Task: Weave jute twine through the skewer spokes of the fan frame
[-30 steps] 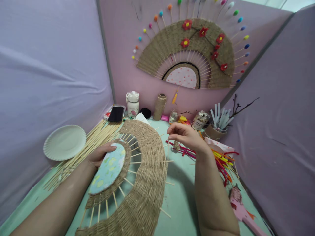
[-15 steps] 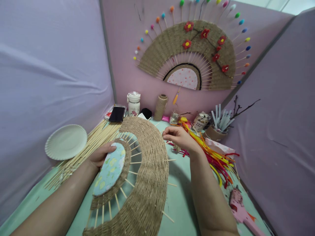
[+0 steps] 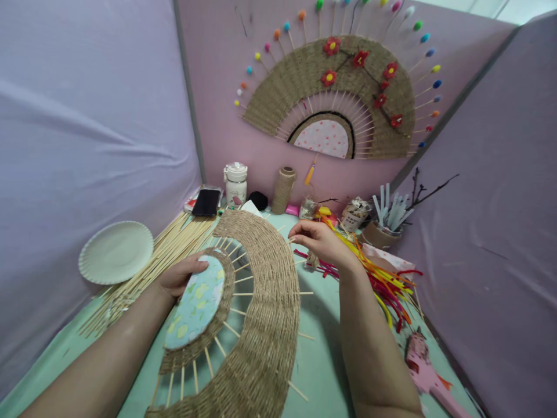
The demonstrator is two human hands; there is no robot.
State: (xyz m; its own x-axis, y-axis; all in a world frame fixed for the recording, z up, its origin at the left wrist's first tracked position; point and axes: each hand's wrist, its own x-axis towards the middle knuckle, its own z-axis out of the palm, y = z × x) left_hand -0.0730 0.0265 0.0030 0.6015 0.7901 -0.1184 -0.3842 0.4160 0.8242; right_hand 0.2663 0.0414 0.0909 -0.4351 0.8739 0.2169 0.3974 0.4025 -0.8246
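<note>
A fan woven from twine [image 3: 274, 290] on thin bamboo sticks is held tilted over the table, with its curved edge to the right. My left hand [image 3: 185, 274] grips its inner half-disc, the thumb on top of the blue floral cloth [image 3: 198, 305] and the fingers hidden beneath. Bare stick ends poke out past the outer edge. At the upper right of that edge, my right hand [image 3: 315, 238] is closed, thumb and forefinger pinching the tip of one bamboo stick [image 3: 291, 240].
Loose bamboo sticks [image 3: 174, 249] and a white paper plate [image 3: 116, 252] lie left. Colourful pipe cleaners [image 3: 369, 264] and a pink glue gun [image 3: 424, 368] lie right. Behind stand a white bottle [image 3: 235, 186], a twine spool [image 3: 284, 190] and a pot of glue sticks [image 3: 383, 232]. A finished fan [image 3: 296, 81] hangs above.
The fan has shifted slightly to the right and turned a little. My right hand's fingertips have come together on a stick tip at the fan's outer edge. My left hand keeps its grip.
</note>
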